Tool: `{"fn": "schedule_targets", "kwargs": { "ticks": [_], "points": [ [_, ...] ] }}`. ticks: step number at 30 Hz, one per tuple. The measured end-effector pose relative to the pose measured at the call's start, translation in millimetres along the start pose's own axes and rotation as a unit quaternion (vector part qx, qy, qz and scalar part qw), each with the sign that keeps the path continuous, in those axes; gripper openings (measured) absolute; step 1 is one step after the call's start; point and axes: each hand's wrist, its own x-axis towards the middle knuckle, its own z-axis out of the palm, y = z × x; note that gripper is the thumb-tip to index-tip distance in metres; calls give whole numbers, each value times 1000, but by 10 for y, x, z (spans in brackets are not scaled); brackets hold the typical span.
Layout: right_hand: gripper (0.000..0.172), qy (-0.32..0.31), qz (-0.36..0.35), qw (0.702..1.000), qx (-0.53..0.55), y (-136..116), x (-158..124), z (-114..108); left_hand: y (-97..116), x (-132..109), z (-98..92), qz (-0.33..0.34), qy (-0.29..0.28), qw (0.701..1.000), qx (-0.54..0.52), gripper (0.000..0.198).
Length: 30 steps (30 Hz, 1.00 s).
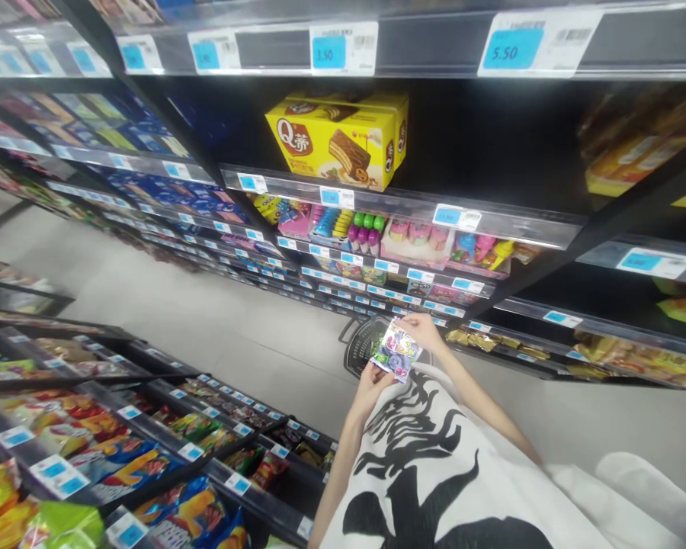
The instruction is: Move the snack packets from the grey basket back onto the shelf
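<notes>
Left hand (373, 389) pinches packet (399, 352) by lower edge, right hand (425, 332) by upper edge; its back hidden. Basket (359, 349) behind, partly covered.

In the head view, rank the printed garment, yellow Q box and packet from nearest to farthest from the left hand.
1. Packet: held by the left hand.
2. Garment: just below, toward the right.
3. Yellow Q box: in the upper half.
</notes>
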Motion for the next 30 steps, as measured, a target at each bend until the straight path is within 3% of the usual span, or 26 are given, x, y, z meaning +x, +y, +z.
{"fn": "schedule_targets", "kwargs": {
  "ticks": [4,14,21,24,26,28,30],
  "points": [
    [43,-6,12,999,44,-119,-21,-9,59,10,46,-23,-13,999,23,75],
    [47,22,-43,998,-52,1,-98,-154,-12,-34,50,-5,-39,998,54,67],
    [50,15,6,1000,-21,65,-126,-131,-33,-37,19,-8,-54,996,77,63],
    [49,-32,63,997,41,45,-154,-141,-49,-45,-3,-16,-47,995,82,66],
    [45,-103,96,987,75,23,-198,-163,-77,-58,-29,-19,-38,996,83,69],
    [40,-185,120,973,73,3,-260,-189,-115,-74,-61,-13,-41,996,81,68],
    [36,-207,129,968,52,-9,-332,-211,-160,-90,-95,-5,-53,995,83,66]
  ]
}}
